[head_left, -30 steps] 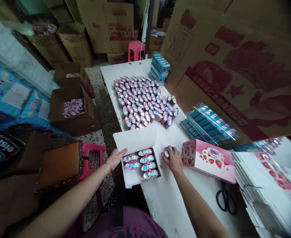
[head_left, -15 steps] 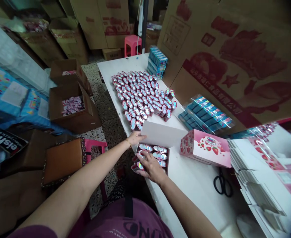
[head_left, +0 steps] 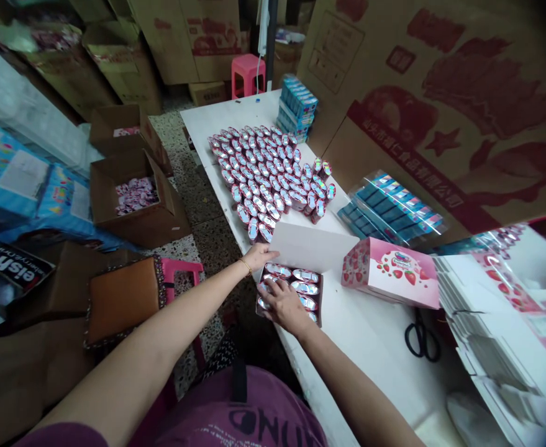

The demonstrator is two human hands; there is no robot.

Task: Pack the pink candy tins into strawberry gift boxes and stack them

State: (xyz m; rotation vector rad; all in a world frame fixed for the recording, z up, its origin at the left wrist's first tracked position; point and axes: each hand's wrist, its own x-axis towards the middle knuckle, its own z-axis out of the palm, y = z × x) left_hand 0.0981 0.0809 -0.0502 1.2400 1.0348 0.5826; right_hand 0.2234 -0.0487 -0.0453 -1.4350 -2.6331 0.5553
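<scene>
An open carton (head_left: 320,304) with a white raised lid (head_left: 310,245) stands at the table's near edge. Inside it are rows of shiny red-and-silver packs (head_left: 305,287) with oval ends. My left hand (head_left: 258,256) pinches the carton at its far left corner, beside the lid. Over the left row of packs lies my right hand (head_left: 286,305), its fingers apart and pressed down on them; part of that row is hidden beneath. A large group of matching packs (head_left: 263,167) stands just beyond the lid.
Right of the carton sits a pink strawberry-print box (head_left: 394,273), with black scissors (head_left: 422,341) and stacked flat cartons (head_left: 491,335) nearby. Blue wrapped packs (head_left: 391,208) lie by a big cardboard box (head_left: 417,112). A stool with a brown cushion (head_left: 123,301) is at left.
The left-hand packs, which stuck out past the carton's near left side, now sit inside it. My right hand has shifted slightly up onto them; my left hand keeps its hold.
</scene>
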